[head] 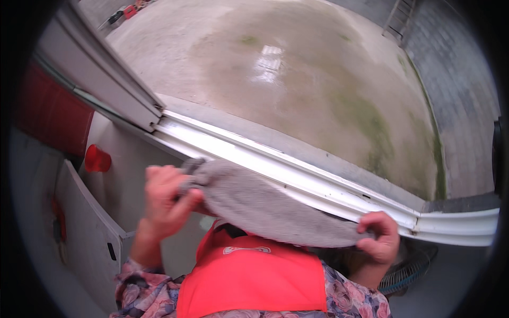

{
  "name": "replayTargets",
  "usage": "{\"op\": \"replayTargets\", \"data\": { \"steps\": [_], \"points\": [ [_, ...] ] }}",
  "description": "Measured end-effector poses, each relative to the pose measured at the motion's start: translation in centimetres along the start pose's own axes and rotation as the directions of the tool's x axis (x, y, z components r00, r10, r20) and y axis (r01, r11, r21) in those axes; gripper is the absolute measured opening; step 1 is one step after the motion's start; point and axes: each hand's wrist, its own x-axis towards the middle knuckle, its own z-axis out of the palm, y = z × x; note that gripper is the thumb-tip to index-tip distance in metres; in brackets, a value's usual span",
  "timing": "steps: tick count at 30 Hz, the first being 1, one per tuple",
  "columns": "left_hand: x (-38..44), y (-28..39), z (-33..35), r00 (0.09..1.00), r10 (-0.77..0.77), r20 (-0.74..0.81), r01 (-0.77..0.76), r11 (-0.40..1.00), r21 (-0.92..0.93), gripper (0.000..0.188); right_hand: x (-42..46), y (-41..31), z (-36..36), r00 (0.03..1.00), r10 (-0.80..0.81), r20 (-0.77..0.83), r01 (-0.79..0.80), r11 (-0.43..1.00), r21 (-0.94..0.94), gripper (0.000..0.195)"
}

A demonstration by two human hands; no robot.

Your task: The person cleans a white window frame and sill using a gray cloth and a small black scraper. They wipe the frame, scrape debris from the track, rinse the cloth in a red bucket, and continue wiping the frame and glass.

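A grey cloth is stretched between my two hands, in front of my red apron. My left hand grips its bunched end, the thumb pressed against the fabric. At the other end, my right hand pinches a corner between thumb and fingers. Just beyond the cloth runs the white track of a sliding window frame. Part of that track is hidden behind the cloth, and I cannot tell whether the two touch.
A sliding panel stands at the track's left end. A red plastic container sits lower left, near a pale cabinet. A fan's wire guard is at lower right. Outside lie a damp concrete yard, a brick wall and a ladder.
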Motion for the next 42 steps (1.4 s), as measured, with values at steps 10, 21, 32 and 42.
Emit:
{"op": "replayTargets", "data": {
  "steps": [10,21,32,42],
  "points": [
    [0.4,-2.6,-0.4,0.919,-0.175,-0.354,0.293,0.903,0.314,0.017,4.1,1.5,8.0,0.893,-0.037,0.449,0.136,0.972,-0.191,0.035],
    [2.7,0.9,5.5,0.978,0.013,0.210,0.044,0.964,-0.263,0.027,1.4,1.6,4.5,0.945,0.215,0.245,-0.161,0.962,-0.220,0.029],
    [9.4,3.0,11.3,0.469,0.611,0.638,-0.695,0.701,-0.161,0.033,-0.2,5.1,5.1,0.932,0.293,0.213,-0.171,0.875,-0.453,0.027],
    [10.7,3.0,11.9,0.334,0.678,0.655,-0.724,0.629,-0.283,0.042,-0.3,5.1,6.3,0.958,0.257,0.130,-0.190,0.903,-0.386,0.027]
  ]
}}
